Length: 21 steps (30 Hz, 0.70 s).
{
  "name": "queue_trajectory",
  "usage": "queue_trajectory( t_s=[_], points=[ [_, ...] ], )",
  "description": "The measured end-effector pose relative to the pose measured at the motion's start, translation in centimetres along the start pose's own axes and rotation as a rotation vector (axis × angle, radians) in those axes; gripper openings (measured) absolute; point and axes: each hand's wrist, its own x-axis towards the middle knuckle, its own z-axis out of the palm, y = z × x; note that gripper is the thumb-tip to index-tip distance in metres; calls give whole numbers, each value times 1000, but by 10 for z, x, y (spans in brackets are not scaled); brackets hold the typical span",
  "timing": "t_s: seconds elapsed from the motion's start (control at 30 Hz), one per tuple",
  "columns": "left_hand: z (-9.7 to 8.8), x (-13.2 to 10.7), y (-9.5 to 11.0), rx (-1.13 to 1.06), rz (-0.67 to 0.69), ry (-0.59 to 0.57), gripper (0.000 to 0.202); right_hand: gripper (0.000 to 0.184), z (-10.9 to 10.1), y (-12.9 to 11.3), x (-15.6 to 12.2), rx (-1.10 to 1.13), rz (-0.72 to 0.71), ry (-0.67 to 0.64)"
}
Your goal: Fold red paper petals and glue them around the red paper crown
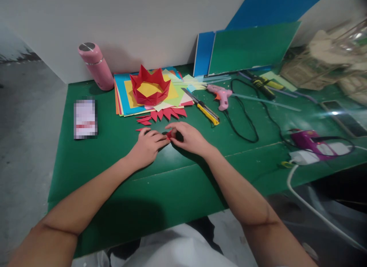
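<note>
My left hand (149,144) and my right hand (187,137) meet at the middle of the green table (114,171). Both pinch a small red paper piece (169,134) between their fingertips, pressing it down on the table. Just behind the hands lies a row of folded red paper points (166,114). Behind those, a red paper crown-shaped box (149,87) with a yellow sheet inside sits on a stack of coloured paper (126,98).
A pink bottle (96,66) stands at the back left, a phone (85,118) lies at the left. A yellow utility knife (205,108), a pink glue gun (220,95), black cable (243,118) and a purple glue gun (308,140) lie to the right. Green and blue boards (246,49) lean on the wall.
</note>
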Motion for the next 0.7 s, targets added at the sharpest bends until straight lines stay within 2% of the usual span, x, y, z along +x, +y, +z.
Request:
queue_trajectory(
  t_s=[0.33,0.53,0.7],
  points=[
    [2,-1,0,16,2,8,43,40,1,1,1,-23,-13,-28],
    [1,-1,0,3,-2,2,45,42,-7,1,-1,143,-13,8],
    [2,-1,1,0,-2,-9,46,42,-7,0,-2,139,12,-25]
  ],
)
